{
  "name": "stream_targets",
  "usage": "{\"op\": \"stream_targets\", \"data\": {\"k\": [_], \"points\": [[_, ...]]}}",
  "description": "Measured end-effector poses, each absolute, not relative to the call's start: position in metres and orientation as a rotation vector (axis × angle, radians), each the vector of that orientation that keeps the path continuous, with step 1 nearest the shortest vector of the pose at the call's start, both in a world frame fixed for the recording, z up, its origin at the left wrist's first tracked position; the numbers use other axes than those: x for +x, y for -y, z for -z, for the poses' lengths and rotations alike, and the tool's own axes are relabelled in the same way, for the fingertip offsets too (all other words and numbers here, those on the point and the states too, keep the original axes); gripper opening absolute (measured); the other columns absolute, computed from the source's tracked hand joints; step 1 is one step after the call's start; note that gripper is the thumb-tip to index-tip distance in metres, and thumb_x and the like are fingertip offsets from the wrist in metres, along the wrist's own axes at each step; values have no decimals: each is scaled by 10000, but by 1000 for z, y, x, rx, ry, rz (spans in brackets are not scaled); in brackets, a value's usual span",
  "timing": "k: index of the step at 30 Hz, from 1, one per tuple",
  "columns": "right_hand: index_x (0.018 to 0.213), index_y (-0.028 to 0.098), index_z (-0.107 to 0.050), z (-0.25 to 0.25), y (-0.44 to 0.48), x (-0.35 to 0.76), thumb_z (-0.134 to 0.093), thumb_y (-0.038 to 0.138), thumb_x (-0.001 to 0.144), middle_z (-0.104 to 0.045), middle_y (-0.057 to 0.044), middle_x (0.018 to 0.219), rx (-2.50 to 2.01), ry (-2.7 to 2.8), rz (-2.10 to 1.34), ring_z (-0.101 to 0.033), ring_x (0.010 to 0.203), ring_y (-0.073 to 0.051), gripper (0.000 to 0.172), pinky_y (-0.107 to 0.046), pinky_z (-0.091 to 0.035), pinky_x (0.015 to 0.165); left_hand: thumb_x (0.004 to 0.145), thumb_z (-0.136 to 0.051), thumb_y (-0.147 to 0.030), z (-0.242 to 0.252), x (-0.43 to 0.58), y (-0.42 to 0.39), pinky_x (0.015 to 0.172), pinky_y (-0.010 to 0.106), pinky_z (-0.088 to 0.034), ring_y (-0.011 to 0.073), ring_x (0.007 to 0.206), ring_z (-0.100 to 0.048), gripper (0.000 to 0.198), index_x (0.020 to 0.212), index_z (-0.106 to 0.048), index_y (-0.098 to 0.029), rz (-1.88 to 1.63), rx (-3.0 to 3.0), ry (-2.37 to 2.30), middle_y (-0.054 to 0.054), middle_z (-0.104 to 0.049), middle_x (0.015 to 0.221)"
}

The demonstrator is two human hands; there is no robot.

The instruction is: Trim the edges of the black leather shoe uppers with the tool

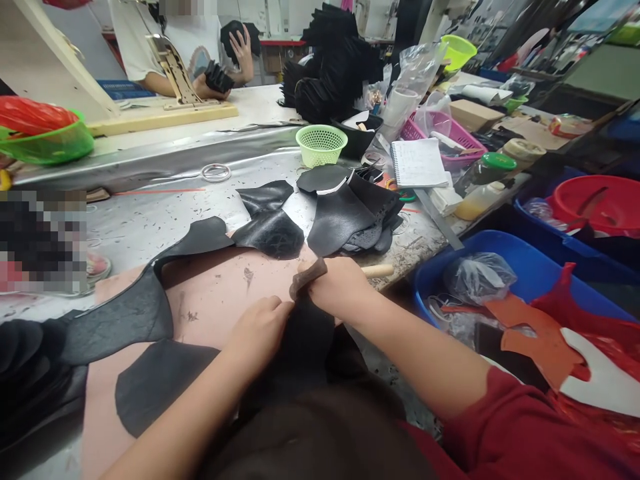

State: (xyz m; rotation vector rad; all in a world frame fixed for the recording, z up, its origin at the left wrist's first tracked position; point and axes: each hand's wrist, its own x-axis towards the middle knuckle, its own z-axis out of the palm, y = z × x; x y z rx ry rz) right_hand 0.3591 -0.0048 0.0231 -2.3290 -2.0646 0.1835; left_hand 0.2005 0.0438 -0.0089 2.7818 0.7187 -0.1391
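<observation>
My right hand (336,288) is closed round a wooden-handled tool (376,271); its brown head (306,276) sticks out to the left of my fist. My left hand (259,329) is curled with its fingers pressed on a black leather piece (306,340) just below the tool. The two hands almost touch. The leather lies on a pinkish work board (210,293) on the table (150,220). More black leather pieces (125,313) lie across the board's left side, and one (155,390) near its front.
A pile of black leather cut-outs (345,213) lies beyond my hands. Behind it are a green mesh basket (321,144), a notepad (418,163) and a pink basket (447,130). Blue bins (505,253) and a red bowl (600,200) stand right. Another person's hands (235,60) handle black pieces across the table.
</observation>
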Motion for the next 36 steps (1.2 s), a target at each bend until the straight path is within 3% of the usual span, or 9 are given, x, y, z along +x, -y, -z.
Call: {"op": "stream_targets", "data": {"k": [6, 10, 15, 18, 22, 26, 30, 33, 36], "points": [[772, 194, -635, -19, 8, 360, -433, 200, 772, -651, -63, 744, -2395, 2057, -209, -605, 659, -196, 202, -263, -390, 545, 834, -324, -149, 9, 193, -51, 691, 289, -432, 177, 764, -530, 290, 884, -606, -191, 113, 2750, -620, 50, -558, 812], [857, 186, -628, -19, 11, 353, -400, 193, 793, -655, -73, 809, -2322, 2113, -231, -602, 680, -199, 237, -270, -398, 547, 826, -335, -166, 9, 187, -56, 695, 278, -434, 167, 755, -539, 275, 861, -606, -190, 102, 2705, -615, 43, -571, 811], [816, 198, -629, -21, 11, 345, -408, 200, 788, -650, -61, 774, -2342, 2096, -301, -600, 704, -200, 222, -279, -407, 577, 804, -342, -148, 11, 177, -60, 712, 292, -443, 177, 786, -551, 291, 934, -600, -187, 110, 2670, -558, 55, -578, 854], [861, 193, -626, -24, 11, 340, -422, 188, 782, -652, -67, 811, -2313, 2109, -333, -596, 707, -189, 219, -260, -396, 559, 806, -338, -162, 12, 172, -61, 707, 301, -448, 183, 776, -553, 276, 858, -609, -174, 65, 2641, -563, 58, -582, 828], [760, 181, -631, -26, 10, 334, -439, 197, 772, -653, -71, 760, -2339, 2078, -375, -592, 686, -179, 194, -250, -380, 550, 790, -361, -162, 14, 165, -62, 721, 313, -450, 186, 795, -555, 271, 921, -596, -189, 49, 2618, -531, 55, -579, 867], [833, 185, -634, -25, 10, 328, -425, 185, 773, -653, -74, 816, -2280, 2122, -399, -587, 724, -183, 217, -262, -389, 595, 794, -355, -164, 15, 159, -63, 713, 309, -450, 184, 782, -554, 253, 859, -599, -177, 63, 2583, -566, 54, -577, 834], [783, 181, -653, -26, 10, 321, -442, 172, 744, -651, -74, 787, -2303, 2107, -449, -586, 714, -183, 214, -263, -397, 607, 782, -370, -150, 14, 152, -64, 734, 302, -449, 177, 810, -554, 277, 946, -588, -199, 77, 2561, -532, 47, -580, 883], [860, 180, -647, -27, 9, 315, -440, 149, 743, -655, -62, 818, -2283, 2111, -442, -586, 726, -174, 240, -256, -396, 615, 771, -373, -140, 12, 147, -64, 722, 287, -449, 172, 792, -557, 256, 876, -602, -183, 79, 2550, -547, 45, -585, 847], [781, 184, -658, -29, 8, 309, -471, 150, 727, -654, -51, 777, -2259, 2161, -518, -583, 716, -172, 197, -250, -390, 610, 783, -367, -154, 11, 141, -64, 711, 278, -449, 164, 773, -557, 275, 893, -615, -199, 72, 2561, -535, 39, -577, 834]]}}
